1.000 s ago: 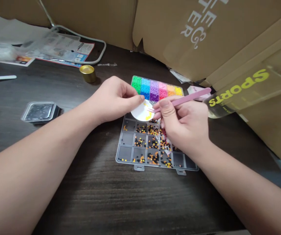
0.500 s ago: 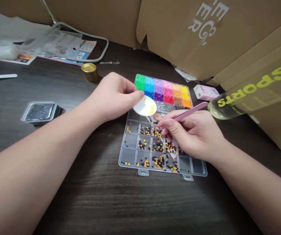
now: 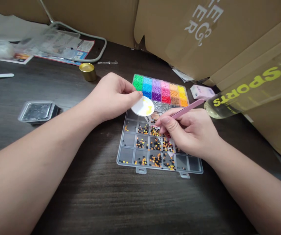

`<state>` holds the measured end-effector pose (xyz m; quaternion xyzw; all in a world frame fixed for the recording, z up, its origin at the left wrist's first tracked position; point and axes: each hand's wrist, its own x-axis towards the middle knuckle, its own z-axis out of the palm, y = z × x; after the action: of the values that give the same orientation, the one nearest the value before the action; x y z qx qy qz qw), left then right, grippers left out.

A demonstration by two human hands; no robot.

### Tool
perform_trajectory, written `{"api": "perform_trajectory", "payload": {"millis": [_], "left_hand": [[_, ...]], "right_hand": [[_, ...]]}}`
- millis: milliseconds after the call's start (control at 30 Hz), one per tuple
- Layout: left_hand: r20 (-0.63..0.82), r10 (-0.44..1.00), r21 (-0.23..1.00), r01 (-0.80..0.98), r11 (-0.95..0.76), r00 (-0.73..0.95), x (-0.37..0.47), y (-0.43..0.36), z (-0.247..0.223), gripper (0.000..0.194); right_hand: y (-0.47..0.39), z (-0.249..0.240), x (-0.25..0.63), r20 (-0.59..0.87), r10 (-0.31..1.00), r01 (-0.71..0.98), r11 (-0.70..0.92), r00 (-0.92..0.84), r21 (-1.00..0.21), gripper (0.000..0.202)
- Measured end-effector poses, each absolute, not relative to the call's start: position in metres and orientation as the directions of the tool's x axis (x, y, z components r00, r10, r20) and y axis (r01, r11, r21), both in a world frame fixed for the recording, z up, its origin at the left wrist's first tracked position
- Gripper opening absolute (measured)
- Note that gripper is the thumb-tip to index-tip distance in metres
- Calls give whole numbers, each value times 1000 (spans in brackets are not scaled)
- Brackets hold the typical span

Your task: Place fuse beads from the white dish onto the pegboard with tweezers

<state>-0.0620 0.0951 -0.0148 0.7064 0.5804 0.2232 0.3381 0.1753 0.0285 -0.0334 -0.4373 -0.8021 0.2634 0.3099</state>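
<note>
Between thumb and fingers, my left hand [image 3: 116,96] pinches a small round white dish [image 3: 140,107] with some yellow pieces on it. My right hand [image 3: 188,129] grips pink tweezers [image 3: 186,109], tips pointing left over the bead compartments. Below both hands lies the clear compartmented lid [image 3: 127,153], where black, orange and yellow beads [image 3: 155,160] are scattered among the cells. Behind the dish, the bead box [image 3: 164,85] shows beads sorted by colour, from green to yellow. Whether the tweezer tips hold a bead is too small to tell.
A gold cap [image 3: 87,71] stands left of the box, and a clear tub with dark contents [image 3: 38,111] sits by my left forearm. At right a clear bottle [image 3: 245,91] leans in near a small pink-white box [image 3: 202,92]. Cardboard [image 3: 169,36] walls the back; papers [image 3: 64,45] lie back left.
The whole view has shifted slightly, so things appear a little further left. Both hands keep their grips, and the tweezers stay over the lid's cells.
</note>
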Motion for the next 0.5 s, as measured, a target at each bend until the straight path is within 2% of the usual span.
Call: {"api": "perform_trajectory", "payload": {"millis": [233, 500], "left_hand": [[-84, 973, 738, 669, -85, 216, -61, 95, -14, 42], [-68, 966, 746, 656, -118, 251, -63, 96, -16, 35]], "right_hand": [[33, -36, 167, 348, 827, 534, 554, -441, -639, 41], [34, -39, 164, 357, 802, 532, 588, -479, -609, 38]]}}
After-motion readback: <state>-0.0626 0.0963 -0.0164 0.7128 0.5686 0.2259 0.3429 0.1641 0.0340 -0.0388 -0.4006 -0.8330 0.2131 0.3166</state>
